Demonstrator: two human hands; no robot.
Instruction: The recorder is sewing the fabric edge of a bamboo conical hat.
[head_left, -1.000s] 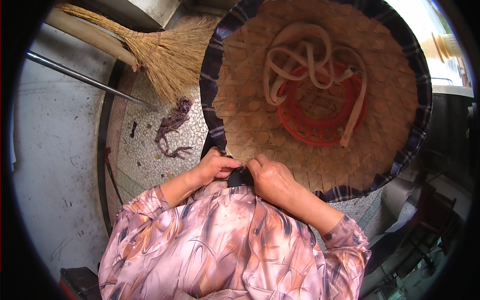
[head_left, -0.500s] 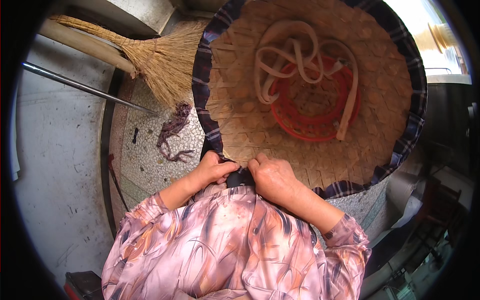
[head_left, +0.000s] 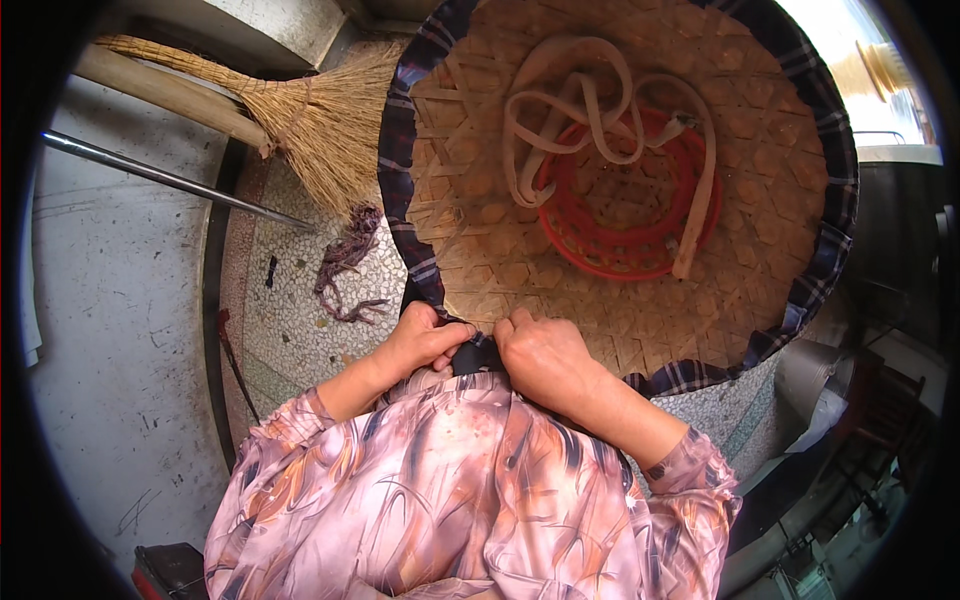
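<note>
Hat, the wide woven-bamboo kind, is underside-up right ahead of both hands, near edge at the fingertips, most of it off to the right. Dark plaid cloth edging runs round the rim, with a red ring inside and a pale strap looped loosely over it. Left hand is pinching the edging, thumb pointing right; right hand's knuckles-up, fingers curled in, can't tell what they've got.

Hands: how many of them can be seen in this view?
2: the left hand is at the near rim of the woven hat; the right hand is beside it, to the right. No other hand shows.
</note>
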